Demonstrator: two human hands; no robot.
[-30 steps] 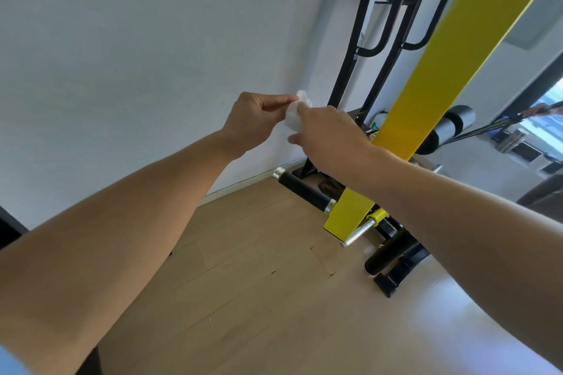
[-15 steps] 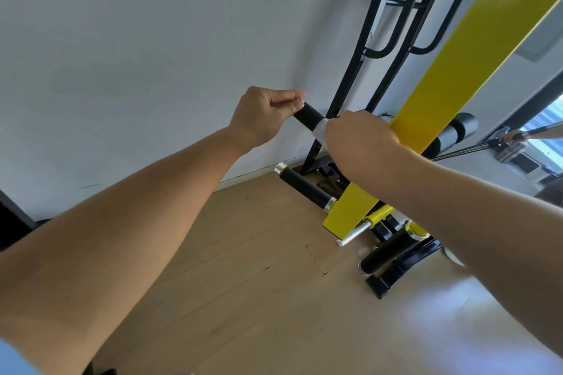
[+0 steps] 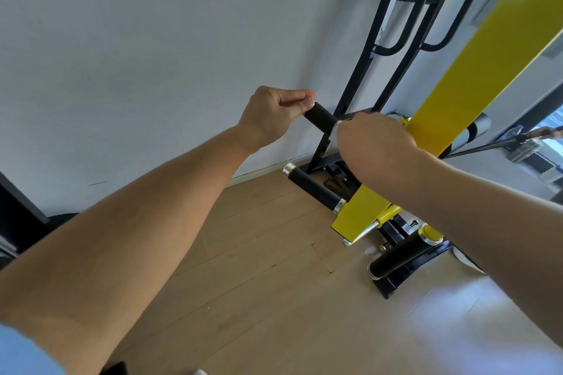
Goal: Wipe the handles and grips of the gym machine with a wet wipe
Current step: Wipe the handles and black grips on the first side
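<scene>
Reaching in from the lower left, a bare forearm leads to the left hand (image 3: 271, 117), whose fingers (image 3: 297, 97) are curled together, their tips pinched at the free end of a short black foam grip (image 3: 320, 116) that juts out from the yellow-and-black gym machine (image 3: 475, 76). Just to the right, a sliver of white wet wipe (image 3: 334, 130) is wrapped around that same grip, peeking out from under the right hand (image 3: 373, 146), which is clamped around wipe and grip together. Below the hands, a second black foam grip with silver end caps (image 3: 313, 188) sticks out low over the pale wooden plank floor (image 3: 243, 268). Further right, a broad yellow steel beam (image 3: 457, 94) slopes up out of frame, and a black padded roller with a yellow cap (image 3: 402, 256) lies near the machine's black base. A plain white wall (image 3: 137, 55) fills the background.
</scene>
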